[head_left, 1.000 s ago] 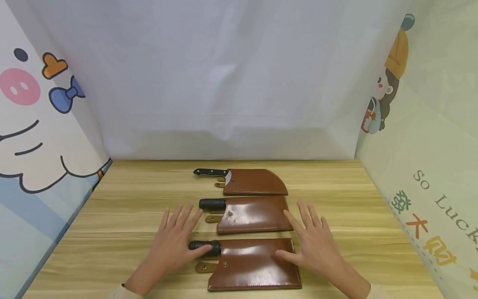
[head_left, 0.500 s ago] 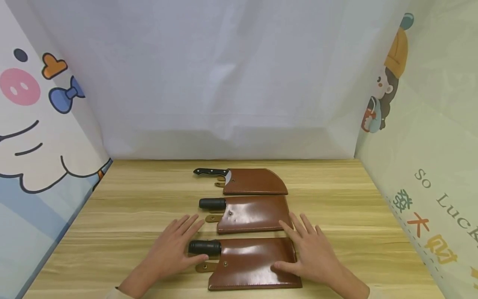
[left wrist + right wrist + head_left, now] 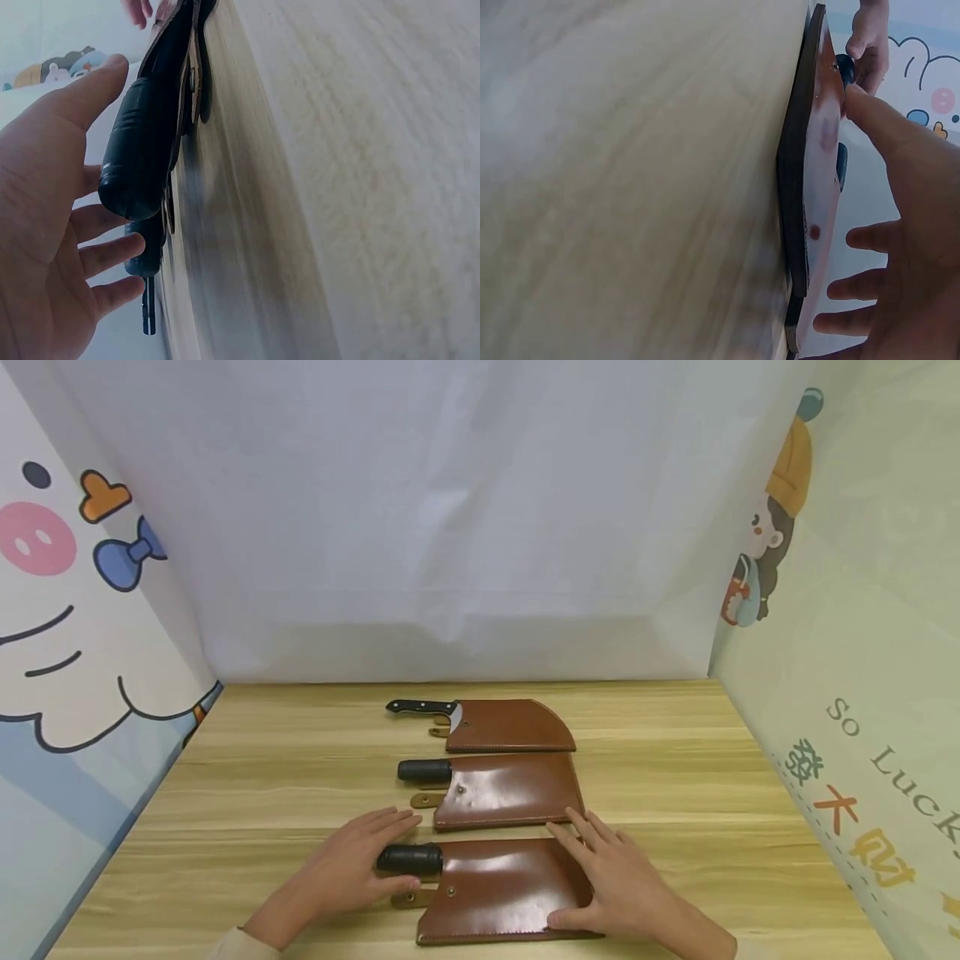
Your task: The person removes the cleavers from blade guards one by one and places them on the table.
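Observation:
Three cleavers in brown leather sheaths lie in a column on the wooden table, handles to the left. The nearest cleaver has a black handle and a large sheath with a snap strap. My left hand is at that handle, thumb and fingers spread on either side of it; in the left wrist view the fingers are loosely bent, not gripping. Over the right end of the same sheath hovers my right hand, fingers relaxed and apart from the leather in the right wrist view. Both hands hold nothing.
Beyond the nearest cleaver lie the middle sheath and the farthest, round-tipped sheath. A white cloth backdrop rises at the table's back edge. Printed panels with cartoon figures stand at both sides.
Both hands have drawn back towards the person and lowered, fingers moving from widely spread to more bent around the nearest cleaver. The cleavers have stayed in place.

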A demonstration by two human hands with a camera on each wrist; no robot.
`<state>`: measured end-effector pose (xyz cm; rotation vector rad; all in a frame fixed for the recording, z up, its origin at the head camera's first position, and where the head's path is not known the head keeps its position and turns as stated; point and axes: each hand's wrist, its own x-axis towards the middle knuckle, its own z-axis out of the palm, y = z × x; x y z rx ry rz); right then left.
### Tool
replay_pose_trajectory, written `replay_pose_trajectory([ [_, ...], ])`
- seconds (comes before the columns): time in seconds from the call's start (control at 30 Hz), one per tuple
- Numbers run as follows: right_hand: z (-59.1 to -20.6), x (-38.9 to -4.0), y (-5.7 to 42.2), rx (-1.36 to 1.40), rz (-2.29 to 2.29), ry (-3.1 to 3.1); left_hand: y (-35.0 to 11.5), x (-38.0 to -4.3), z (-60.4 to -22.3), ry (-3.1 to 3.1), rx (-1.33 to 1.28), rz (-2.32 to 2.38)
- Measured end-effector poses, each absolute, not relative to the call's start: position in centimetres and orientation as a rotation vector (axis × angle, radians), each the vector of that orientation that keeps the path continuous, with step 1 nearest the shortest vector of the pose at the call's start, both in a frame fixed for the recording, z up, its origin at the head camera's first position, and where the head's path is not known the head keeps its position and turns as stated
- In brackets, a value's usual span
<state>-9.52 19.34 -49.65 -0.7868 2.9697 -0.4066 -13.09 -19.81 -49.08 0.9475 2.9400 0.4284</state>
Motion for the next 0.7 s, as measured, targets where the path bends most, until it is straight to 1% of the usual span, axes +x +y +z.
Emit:
replay_pose_trajectory([
  [0.4, -49.18, -9.57, 19.24, -0.766, -0.520, 2.791, -19.54, -13.71, -49.11, 2.855, 0.992, 0.487],
  [0.7, -49.02, -9.50, 19.31, -0.825, -0.463, 2.774, -19.52, -13.58, -49.35, 2.817, 0.981, 0.621],
])
